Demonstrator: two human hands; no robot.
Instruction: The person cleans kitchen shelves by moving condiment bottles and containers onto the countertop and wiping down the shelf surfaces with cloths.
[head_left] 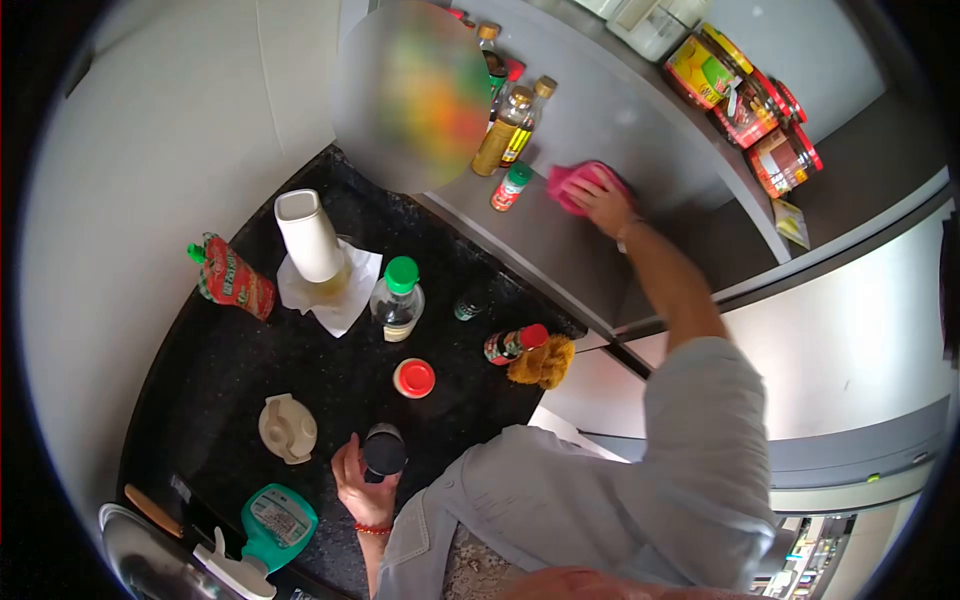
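My right hand presses a pink cloth against the cabinet shelf, its fingers spread over the fabric. Beside the cloth stands a small seasoning bottle with a green cap. Below, at the counter's near side, my left hand is closed around a dark-lidded jar; the lid hides most of the jar. Close to that hand are a red-lidded jar and a cream-coloured lidded container.
Tall sauce bottles crowd the shelf's left. Several jars occupy the upper shelf. The black counter holds a green-capped bottle, white container, red pouch, red-capped bottle, brown cloth and teal spray bottle.
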